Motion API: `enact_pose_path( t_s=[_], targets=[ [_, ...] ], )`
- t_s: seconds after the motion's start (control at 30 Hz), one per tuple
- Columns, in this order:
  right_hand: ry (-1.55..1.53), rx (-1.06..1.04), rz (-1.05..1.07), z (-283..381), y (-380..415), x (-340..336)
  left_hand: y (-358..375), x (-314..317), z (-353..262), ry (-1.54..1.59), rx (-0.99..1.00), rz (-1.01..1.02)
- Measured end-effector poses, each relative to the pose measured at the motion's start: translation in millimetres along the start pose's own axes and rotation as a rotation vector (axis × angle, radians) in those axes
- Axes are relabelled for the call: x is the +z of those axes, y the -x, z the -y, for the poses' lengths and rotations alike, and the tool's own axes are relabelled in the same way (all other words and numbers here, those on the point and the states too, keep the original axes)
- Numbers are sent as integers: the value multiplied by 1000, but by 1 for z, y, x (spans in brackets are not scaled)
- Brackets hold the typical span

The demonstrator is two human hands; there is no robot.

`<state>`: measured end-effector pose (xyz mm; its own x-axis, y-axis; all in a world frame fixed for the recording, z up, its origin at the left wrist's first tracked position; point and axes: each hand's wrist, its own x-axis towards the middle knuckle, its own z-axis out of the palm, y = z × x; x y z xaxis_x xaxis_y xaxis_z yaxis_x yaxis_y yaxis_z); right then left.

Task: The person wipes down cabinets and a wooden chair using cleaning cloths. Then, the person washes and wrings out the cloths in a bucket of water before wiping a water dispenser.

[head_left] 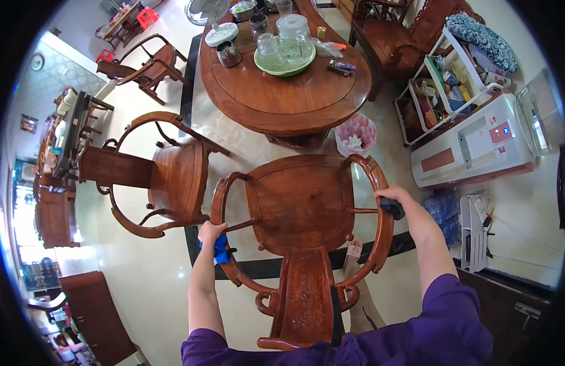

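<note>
A dark reddish wooden armchair stands right in front of me, its carved backrest toward my body and its seat toward the table. My left hand is closed around the chair's left armrest. A bright blue piece, perhaps a band or cloth, shows beside that wrist. On the opposite armrest, my right hand grips the curved wood, its fingers partly hidden. A black band or cloth lies by the right wrist.
An oval wooden table with a green tray of glassware stands ahead. Another armchair is close on the left. A pink-lined bin, white water dispenser and loaded trolley stand to the right.
</note>
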<state>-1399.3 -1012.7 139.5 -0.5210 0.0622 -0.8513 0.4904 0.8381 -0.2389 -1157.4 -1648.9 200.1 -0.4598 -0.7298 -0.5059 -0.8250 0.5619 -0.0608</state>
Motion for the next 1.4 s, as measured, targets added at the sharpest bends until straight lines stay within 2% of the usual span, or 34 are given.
enact_pose_path(
  t_s=[0.2,0.3,0.37,0.4,0.47,0.5,0.57,0.6,0.63,0.67,0.7,0.73,0.77,0.8,0.83,0.9,0.93,0.97,1.03,1.07,1.1,1.17,1.2,1.23,1.27,1.3,1.37,1.4],
  targets=[
    [79,32,-10,13,5,-7,-7,1,-4,5,27,8],
    [45,-1,2,9,0,-4,-13,4,-2,-3,29,1],
    [93,-56,-67,5,1,0,-14,6,1,-30,30,3],
    [116,-88,-109,4,4,-1,-13,8,2,-50,44,-28],
    [117,-161,-332,4,23,2,-10,12,3,-74,77,-98],
    [123,-196,-438,3,36,6,-6,9,0,-11,111,-210],
    [39,-219,-470,9,82,0,10,-5,-5,123,139,-427],
    [9,-272,-477,6,99,-3,26,-24,-13,330,189,-524],
    [-4,-330,-460,-2,119,-1,15,-28,-4,510,200,-521],
    [-252,-410,-382,-14,139,4,50,-57,-6,998,56,-269],
    [-504,-476,-282,-21,156,5,44,-50,2,1623,-80,-157],
    [-721,-439,-114,-26,184,3,76,-75,10,1969,-179,139],
    [-938,-381,54,-25,221,-6,71,-66,31,2179,-15,412],
    [-1104,-361,201,-31,248,-10,104,-93,26,2190,-192,261],
    [-1268,-335,353,-38,266,-10,152,-119,27,2308,-62,399],
    [-1240,-529,250,-49,285,4,227,-151,40,2545,299,559],
    [-1275,-484,531,-33,336,0,274,-169,51,2645,458,766],
    [-1218,-557,613,-27,354,13,286,-160,65,2621,349,495],
    [-1109,-699,755,-16,387,32,352,-150,87,2642,285,330],
    [-881,-844,620,-5,421,48,386,-145,96,2651,262,269],
    [-652,-969,475,7,457,64,419,-132,101,2666,250,251],
    [-648,-835,830,35,501,92,477,-109,109,2675,240,282],
    [-579,-872,800,46,532,113,499,-96,108,2593,-70,219],
    [-506,-906,766,51,561,135,519,-83,106,2725,-65,238],
    [-465,-912,768,48,572,163,524,-51,113,2733,108,362],
    [-423,-916,767,47,575,192,537,-41,115,2638,-9,311],
    [-394,-948,793,44,581,238,565,-33,118,2407,-41,231],
    [-347,-973,792,47,584,247,573,-34,127,2277,18,126]
  ],
)
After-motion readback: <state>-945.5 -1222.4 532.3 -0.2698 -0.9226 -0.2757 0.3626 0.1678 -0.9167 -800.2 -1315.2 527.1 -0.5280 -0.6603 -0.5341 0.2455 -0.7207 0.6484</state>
